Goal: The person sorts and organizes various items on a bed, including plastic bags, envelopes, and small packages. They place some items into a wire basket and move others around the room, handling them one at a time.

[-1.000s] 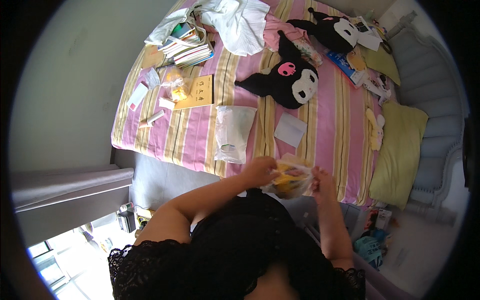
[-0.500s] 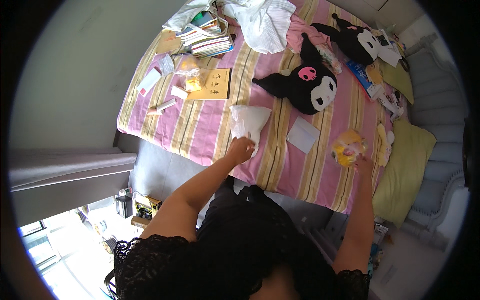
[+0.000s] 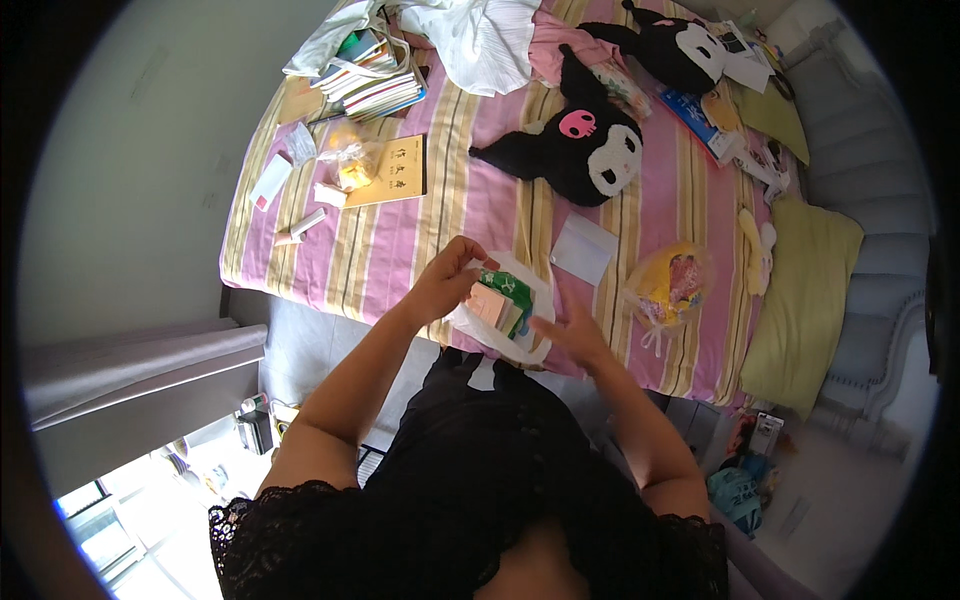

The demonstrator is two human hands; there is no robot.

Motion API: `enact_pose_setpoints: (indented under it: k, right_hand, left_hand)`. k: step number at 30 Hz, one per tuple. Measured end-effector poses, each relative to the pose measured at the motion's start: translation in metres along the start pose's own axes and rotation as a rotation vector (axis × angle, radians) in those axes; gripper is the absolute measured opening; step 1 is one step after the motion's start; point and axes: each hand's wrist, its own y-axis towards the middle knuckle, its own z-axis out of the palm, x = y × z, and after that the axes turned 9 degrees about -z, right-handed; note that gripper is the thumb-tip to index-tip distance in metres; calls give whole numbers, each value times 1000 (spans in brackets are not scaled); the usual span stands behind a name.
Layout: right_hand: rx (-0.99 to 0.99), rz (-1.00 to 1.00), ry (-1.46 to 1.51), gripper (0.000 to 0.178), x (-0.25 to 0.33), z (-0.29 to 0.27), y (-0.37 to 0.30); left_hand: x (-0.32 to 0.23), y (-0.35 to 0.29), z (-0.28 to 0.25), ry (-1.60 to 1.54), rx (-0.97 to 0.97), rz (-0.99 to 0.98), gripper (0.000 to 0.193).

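A white plastic bag (image 3: 462,322) stands at the bed's near edge with its mouth spread. Inside it show a green packet (image 3: 512,290) and a pale pink box (image 3: 488,304). My left hand (image 3: 445,282) pinches the bag's rim on the left. My right hand (image 3: 578,335) is beside the bag's right rim, slightly blurred, with thumb and forefinger apart. To the right, a clear knotted bag with yellow and pink contents (image 3: 672,285) lies on the striped bedcover, untouched.
A white sheet (image 3: 584,248) lies beyond my right hand. Black plush cushions (image 3: 585,150) are farther back. At the left are a tan notebook (image 3: 400,170), another clear bag with yellow contents (image 3: 355,172) and stacked books (image 3: 375,85). A green pillow (image 3: 805,300) lies by the headboard.
My right hand has left the clear bag of yellow contents and moved left to the white bag. The white bag has come nearer, and its mouth now shows the contents.
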Motion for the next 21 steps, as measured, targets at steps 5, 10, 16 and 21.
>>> enact_pose_setpoints:
  k: [5, 10, 16, 21]
  right_hand:
    - [17, 450, 342, 29, -14, 16, 4]
    - [-57, 340, 409, 27, 4, 17, 16]
    - [24, 363, 478, 24, 30, 26, 21]
    - [247, -15, 207, 22, 64, 41, 8]
  left_hand:
    - [24, -11, 13, -5, 4, -37, 35]
    - [28, -15, 32, 26, -71, -65, 47]
    - [37, -12, 50, -47, -126, -179, 52]
    - [37, -16, 71, -335, -261, -291, 70]
